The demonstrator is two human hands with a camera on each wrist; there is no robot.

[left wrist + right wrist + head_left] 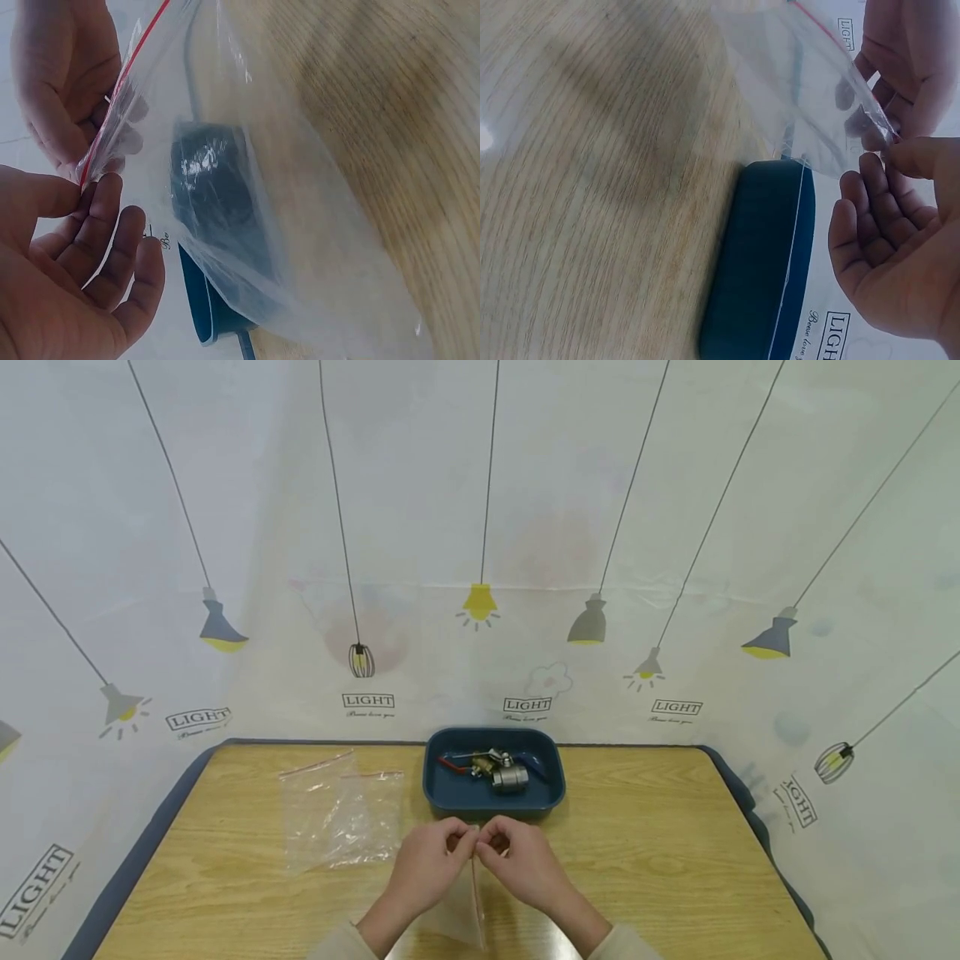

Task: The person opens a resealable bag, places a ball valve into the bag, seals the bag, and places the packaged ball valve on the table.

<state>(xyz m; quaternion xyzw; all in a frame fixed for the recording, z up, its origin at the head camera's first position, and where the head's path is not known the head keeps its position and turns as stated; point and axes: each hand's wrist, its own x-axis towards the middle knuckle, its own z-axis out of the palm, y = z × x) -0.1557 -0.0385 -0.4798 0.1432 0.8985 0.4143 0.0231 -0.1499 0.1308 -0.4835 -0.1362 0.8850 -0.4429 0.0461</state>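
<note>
1. A clear plastic bag point(453, 914) hangs over the table between the forearms, its red-lined edge up at the fingertips.
2. The left hand point(427, 862) pinches that edge between thumb and fingers.
3. The right hand point(525, 864) pinches it just beside the left; the 2 hands hide part of the bag from the head view.
4. Just beyond the hands sits a smooth, dark blue tray point(453, 795) with rounded corners; the left wrist view shows it through the film.
5. Shiny metal valves point(510, 778) lie inside, 1 with a red handle point(453, 766).
6. To the left, 2 crinkled bags point(343, 822) overlap on the wood-grain table point(660, 852).
7. Behind hangs a pale sheet point(420, 485) printed with lamps.
</note>
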